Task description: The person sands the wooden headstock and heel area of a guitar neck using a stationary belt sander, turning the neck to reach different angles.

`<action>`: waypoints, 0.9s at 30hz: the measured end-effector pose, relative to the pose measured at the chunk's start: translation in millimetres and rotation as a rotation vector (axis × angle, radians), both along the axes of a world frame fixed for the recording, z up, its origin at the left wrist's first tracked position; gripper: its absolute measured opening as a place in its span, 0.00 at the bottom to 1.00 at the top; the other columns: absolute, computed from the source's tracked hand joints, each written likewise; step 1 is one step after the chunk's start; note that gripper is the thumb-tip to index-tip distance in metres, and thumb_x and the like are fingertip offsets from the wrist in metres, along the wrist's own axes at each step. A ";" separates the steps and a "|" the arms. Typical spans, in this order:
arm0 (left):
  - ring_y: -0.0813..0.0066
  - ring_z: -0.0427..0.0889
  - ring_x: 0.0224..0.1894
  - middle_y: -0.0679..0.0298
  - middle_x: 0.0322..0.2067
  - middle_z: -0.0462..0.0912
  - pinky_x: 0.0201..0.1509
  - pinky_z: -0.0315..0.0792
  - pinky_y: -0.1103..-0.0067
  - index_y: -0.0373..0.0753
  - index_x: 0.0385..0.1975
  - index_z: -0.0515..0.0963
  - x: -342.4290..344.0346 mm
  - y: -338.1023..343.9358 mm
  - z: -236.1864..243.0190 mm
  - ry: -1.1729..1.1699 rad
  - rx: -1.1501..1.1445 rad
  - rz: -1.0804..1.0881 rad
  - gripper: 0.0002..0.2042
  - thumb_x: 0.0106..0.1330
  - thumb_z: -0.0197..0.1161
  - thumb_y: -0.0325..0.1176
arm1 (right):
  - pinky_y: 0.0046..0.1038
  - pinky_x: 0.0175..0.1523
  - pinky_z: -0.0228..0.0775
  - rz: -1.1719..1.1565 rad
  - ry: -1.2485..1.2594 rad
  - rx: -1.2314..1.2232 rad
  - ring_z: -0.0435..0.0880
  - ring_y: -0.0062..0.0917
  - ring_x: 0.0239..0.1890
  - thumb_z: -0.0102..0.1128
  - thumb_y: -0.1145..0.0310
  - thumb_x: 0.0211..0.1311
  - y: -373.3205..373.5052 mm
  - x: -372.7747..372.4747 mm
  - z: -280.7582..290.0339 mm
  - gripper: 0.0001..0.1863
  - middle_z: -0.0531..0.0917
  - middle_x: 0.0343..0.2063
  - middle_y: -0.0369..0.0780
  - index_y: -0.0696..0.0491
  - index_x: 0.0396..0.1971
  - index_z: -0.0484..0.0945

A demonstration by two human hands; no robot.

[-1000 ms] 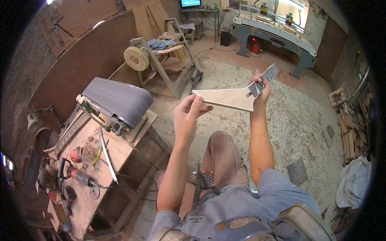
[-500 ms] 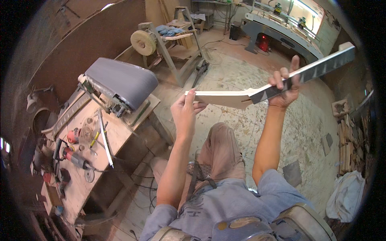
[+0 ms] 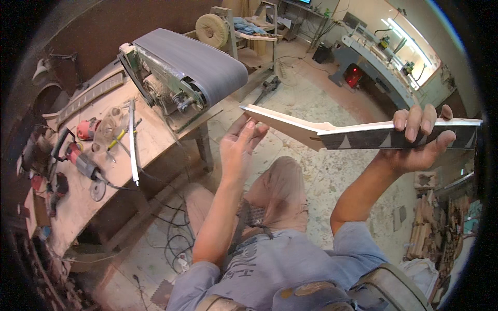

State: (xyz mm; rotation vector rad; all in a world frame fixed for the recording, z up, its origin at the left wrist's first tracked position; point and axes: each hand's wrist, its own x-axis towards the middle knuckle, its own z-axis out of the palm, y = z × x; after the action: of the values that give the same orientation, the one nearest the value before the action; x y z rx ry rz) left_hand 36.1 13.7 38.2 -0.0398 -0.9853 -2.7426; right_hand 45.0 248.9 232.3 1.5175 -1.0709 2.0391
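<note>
A guitar neck (image 3: 358,139) is held up before me in both hands, with pale edging and a dark fretboard that carries light triangular inlays. Its bare wooden headstock (image 3: 290,128) points left. My left hand (image 3: 240,145) pinches the headstock's tip between thumb and fingers. Around the fretboard part on the right, my right hand (image 3: 415,137) is wrapped, fingers over the upper edge and thumb across the front. The neck's far right end runs into the dark rim of the picture.
A belt sander (image 3: 192,65) stands on the wooden workbench (image 3: 124,171) at left. On that bench lie a red angle grinder (image 3: 83,158), a caliper-like metal tool (image 3: 133,140) and another inlaid neck (image 3: 91,98). Farther off are a buffing wheel (image 3: 211,30) and a long grey machine (image 3: 373,65). Wood scraps (image 3: 430,228) are stacked at right.
The neck's right end has come down, so the fretboard lies nearly level with its face more toward me. My right hand has moved right and lower. The view has turned, shifting the sander rightward.
</note>
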 end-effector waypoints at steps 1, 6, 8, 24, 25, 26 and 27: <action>0.66 0.82 0.43 0.51 0.46 0.77 0.54 0.78 0.68 0.20 0.58 0.64 -0.7 -4.1 -1.3 0.001 0.031 0.007 0.25 0.68 0.60 0.32 | 0.42 0.34 0.72 0.005 0.015 0.016 0.73 0.29 0.25 0.48 0.53 0.73 -8.0 1.1 3.9 0.26 0.77 0.32 0.43 0.57 0.58 0.61; 0.66 0.82 0.43 0.55 0.44 0.78 0.53 0.80 0.68 0.21 0.60 0.62 -8.6 -22.1 -6.5 -0.005 0.100 -0.001 0.27 0.66 0.63 0.31 | 0.42 0.34 0.72 -0.014 -0.018 0.083 0.75 0.30 0.26 0.45 0.53 0.74 -42.4 -2.3 24.6 0.25 0.76 0.31 0.43 0.56 0.59 0.61; 0.65 0.82 0.43 0.55 0.43 0.78 0.54 0.79 0.67 0.22 0.58 0.64 -13.7 -30.9 -11.7 -0.002 0.165 -0.006 0.24 0.67 0.62 0.29 | 0.42 0.34 0.72 0.022 -0.018 0.080 0.75 0.30 0.25 0.43 0.53 0.74 -59.9 -12.9 24.8 0.24 0.76 0.30 0.43 0.56 0.58 0.62; 0.68 0.81 0.48 0.58 0.48 0.80 0.57 0.77 0.70 0.31 0.50 0.74 -57.6 -77.3 -50.6 -0.046 0.273 0.018 0.12 0.68 0.56 0.25 | 0.38 0.27 0.74 -0.139 -0.159 0.033 0.73 0.27 0.19 0.39 0.50 0.75 -145.3 -68.9 2.2 0.23 0.74 0.25 0.41 0.53 0.56 0.64; 0.68 0.81 0.50 0.58 0.49 0.80 0.57 0.76 0.71 0.31 0.49 0.74 -58.7 -80.1 -52.2 -0.048 0.283 0.011 0.12 0.68 0.56 0.25 | 0.38 0.27 0.74 -0.149 -0.169 0.035 0.73 0.27 0.19 0.39 0.50 0.75 -148.1 -72.0 -0.3 0.22 0.74 0.25 0.41 0.53 0.56 0.64; 0.69 0.81 0.49 0.59 0.48 0.81 0.57 0.76 0.71 0.32 0.49 0.74 -59.3 -82.3 -53.1 -0.064 0.290 0.015 0.11 0.68 0.57 0.25 | 0.37 0.27 0.73 -0.141 -0.177 0.037 0.73 0.27 0.19 0.39 0.50 0.75 -151.3 -75.6 -3.2 0.23 0.74 0.25 0.41 0.53 0.56 0.64; 0.69 0.81 0.49 0.59 0.47 0.81 0.57 0.76 0.71 0.32 0.49 0.74 -59.5 -84.5 -53.3 -0.080 0.296 0.018 0.11 0.68 0.57 0.25 | 0.37 0.27 0.73 -0.132 -0.185 0.038 0.73 0.27 0.19 0.39 0.50 0.75 -154.5 -79.2 -6.3 0.23 0.74 0.25 0.41 0.53 0.56 0.64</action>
State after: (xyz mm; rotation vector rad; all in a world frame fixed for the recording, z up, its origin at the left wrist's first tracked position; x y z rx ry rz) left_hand -23.4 -70.8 -15.0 0.1277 -0.5840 -2.8615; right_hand -34.2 94.4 226.0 1.2583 -1.2511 2.1087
